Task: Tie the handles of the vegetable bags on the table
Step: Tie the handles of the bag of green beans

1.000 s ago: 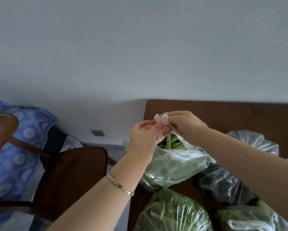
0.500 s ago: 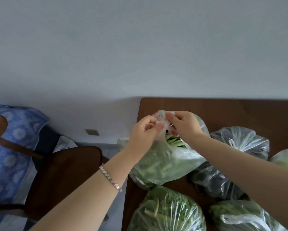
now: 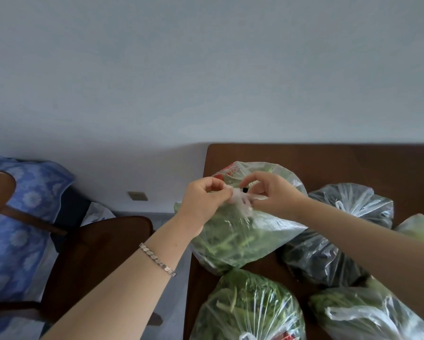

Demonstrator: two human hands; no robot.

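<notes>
Head view: left hand (image 3: pixel 206 195) and right hand (image 3: pixel 272 192) each pinch a twisted handle (image 3: pixel 240 200) of the green-bean bag (image 3: pixel 238 236) at the desk (image 3: pixel 353 165) corner, now pulled lower and flatter than a second ago, so the knot seems to be cinching.

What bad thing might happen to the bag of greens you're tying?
The handles are thin plastic, pinched between the left hand and the right hand; a hard pull might tear them. The bag sits near the table edge, above the chair, so a tug leftward might tip it off.
</notes>
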